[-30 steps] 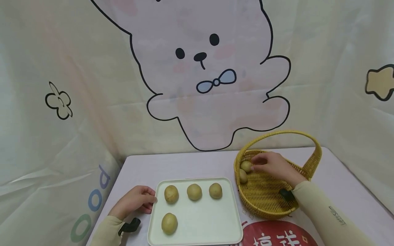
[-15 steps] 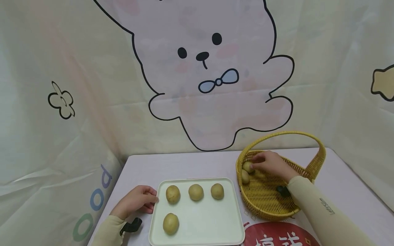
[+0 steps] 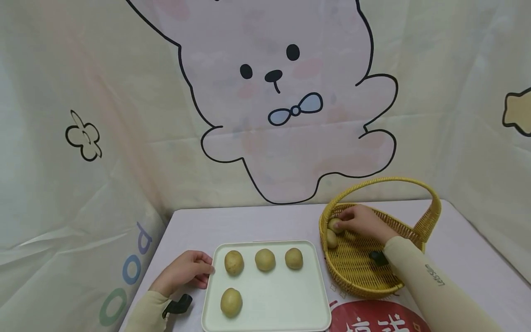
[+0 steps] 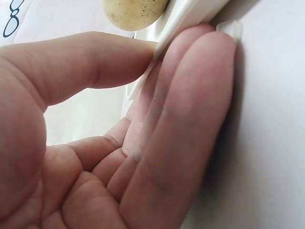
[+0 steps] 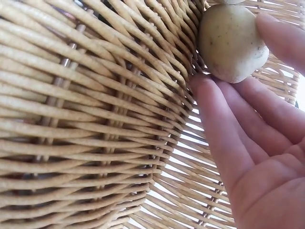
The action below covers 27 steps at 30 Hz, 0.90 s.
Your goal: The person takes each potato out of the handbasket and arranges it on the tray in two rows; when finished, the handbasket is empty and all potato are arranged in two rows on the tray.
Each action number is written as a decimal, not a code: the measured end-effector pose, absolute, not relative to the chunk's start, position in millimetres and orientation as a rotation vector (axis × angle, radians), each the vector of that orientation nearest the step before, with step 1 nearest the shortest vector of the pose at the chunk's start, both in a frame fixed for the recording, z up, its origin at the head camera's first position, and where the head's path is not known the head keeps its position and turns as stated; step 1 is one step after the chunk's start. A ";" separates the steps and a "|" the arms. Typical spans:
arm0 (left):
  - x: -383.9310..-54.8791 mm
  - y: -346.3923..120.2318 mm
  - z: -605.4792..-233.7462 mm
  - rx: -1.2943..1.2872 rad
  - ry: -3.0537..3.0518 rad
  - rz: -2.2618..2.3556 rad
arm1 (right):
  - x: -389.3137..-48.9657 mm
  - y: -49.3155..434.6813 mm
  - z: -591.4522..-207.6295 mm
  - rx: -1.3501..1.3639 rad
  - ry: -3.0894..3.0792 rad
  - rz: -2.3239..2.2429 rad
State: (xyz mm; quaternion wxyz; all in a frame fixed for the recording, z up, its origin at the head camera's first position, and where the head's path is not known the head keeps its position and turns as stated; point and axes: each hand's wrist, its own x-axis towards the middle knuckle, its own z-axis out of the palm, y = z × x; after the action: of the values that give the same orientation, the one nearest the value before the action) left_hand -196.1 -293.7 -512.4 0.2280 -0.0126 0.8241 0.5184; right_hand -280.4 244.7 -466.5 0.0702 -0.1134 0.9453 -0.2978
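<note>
My left hand [image 3: 183, 271] pinches the left edge of a white tray [image 3: 286, 297]; in the left wrist view the thumb lies on the rim and the fingers curl beneath it. Three potatoes [image 3: 265, 260] stand in a row along the tray's far side, and one more potato [image 3: 231, 303] sits at the near left. My right hand [image 3: 365, 224] reaches into a yellow wicker basket [image 3: 361, 274]. Its thumb and fingers hold a potato [image 5: 233, 45] by the basket's left wall. Another potato [image 3: 331, 239] lies beside it.
The basket's tall arched handle [image 3: 390, 180] rises over the right hand and forearm. A red printed patch [image 3: 375, 316] shows on the white table [image 3: 249, 223] in front of the basket. Behind the table hangs a cloth [image 3: 174, 184] with cartoon drawings.
The right hand has closed in on the farther potato in the basket, its fingers now around it. The left hand stays on the tray. The view has shifted slightly.
</note>
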 end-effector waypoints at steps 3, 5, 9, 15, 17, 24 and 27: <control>-196.1 -293.7 -513.0 -0.034 2.268 1.430 | -279.6 244.5 -465.1 -0.339 2.837 -0.906; -196.2 -293.7 -513.4 -0.032 2.268 1.432 | -279.2 244.4 -464.5 -0.335 2.832 -0.915; -196.3 -293.7 -513.5 -0.023 2.266 1.436 | -279.5 244.6 -465.1 -0.337 2.832 -0.923; -196.9 -292.3 -513.2 -0.012 2.263 1.433 | -276.7 247.1 -462.0 -0.360 2.851 -0.906; -197.4 -291.8 -513.2 -0.008 2.263 1.433 | -273.6 248.2 -457.4 -0.366 2.866 -0.891; -196.2 -292.5 -511.9 -0.022 2.270 1.429 | -255.5 248.6 -433.0 -0.377 2.920 -0.880; -194.6 -293.0 -509.8 -0.018 2.275 1.429 | -245.0 248.0 -424.1 -0.380 2.944 -0.874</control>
State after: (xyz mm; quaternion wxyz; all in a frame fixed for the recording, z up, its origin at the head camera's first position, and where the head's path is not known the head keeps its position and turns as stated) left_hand -194.6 -293.0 -509.8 0.2255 -0.0064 0.8250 0.5182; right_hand -245.0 248.0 -424.1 0.0235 -0.1227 0.9511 -0.2824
